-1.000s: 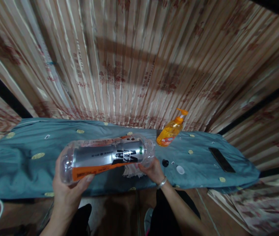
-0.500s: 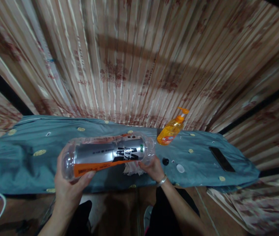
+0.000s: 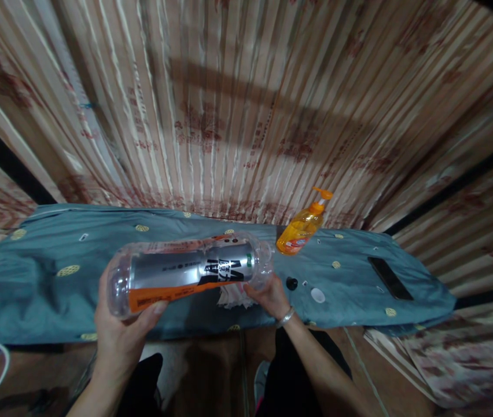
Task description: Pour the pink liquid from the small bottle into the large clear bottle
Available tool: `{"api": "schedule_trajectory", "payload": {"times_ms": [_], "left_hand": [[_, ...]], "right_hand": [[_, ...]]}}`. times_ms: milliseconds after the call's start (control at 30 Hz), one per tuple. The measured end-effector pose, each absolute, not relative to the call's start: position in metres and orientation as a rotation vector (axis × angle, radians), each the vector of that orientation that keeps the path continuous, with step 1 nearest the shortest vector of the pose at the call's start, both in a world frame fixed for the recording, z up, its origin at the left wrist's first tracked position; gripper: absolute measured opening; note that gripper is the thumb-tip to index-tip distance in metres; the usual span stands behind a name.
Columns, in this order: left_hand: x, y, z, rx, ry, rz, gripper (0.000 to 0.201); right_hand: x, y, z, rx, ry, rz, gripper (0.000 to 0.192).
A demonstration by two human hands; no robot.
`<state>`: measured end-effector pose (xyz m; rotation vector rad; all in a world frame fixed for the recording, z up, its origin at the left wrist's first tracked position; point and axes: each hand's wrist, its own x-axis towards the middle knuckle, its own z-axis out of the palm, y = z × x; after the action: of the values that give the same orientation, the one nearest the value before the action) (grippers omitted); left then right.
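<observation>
Bottle held level over the table's front edge.
Left hand (image 3: 118, 336) clamps the base of the clear plastic bottle (image 3: 190, 272), right hand (image 3: 270, 296) grips its neck; probably light, thin-walled, slippery: best held at both ends.

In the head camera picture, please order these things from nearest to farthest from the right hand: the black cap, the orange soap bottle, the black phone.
1. Black cap: on the cloth, just right of the right hand.
2. Orange soap bottle: farther back, near the curtain.
3. Black phone: far right on the cloth.
</observation>
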<state>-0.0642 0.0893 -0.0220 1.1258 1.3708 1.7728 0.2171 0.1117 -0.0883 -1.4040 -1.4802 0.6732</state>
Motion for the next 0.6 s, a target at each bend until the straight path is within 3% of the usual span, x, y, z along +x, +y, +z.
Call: {"api": "schedule_trajectory", "payload": {"times_ms": [167, 600], "left_hand": [[-0.067, 0.089, -0.027, 1.163, 1.363, 1.780, 0.110], [-0.072, 0.091, -0.030, 1.255, 1.379, 1.748, 0.103]], "right_hand": [[0.218, 0.112, -0.091, -1.395, -1.473, 0.691, 0.042], [0.214, 0.111, -0.082, -1.364, -1.475, 0.669, 0.022]]}}
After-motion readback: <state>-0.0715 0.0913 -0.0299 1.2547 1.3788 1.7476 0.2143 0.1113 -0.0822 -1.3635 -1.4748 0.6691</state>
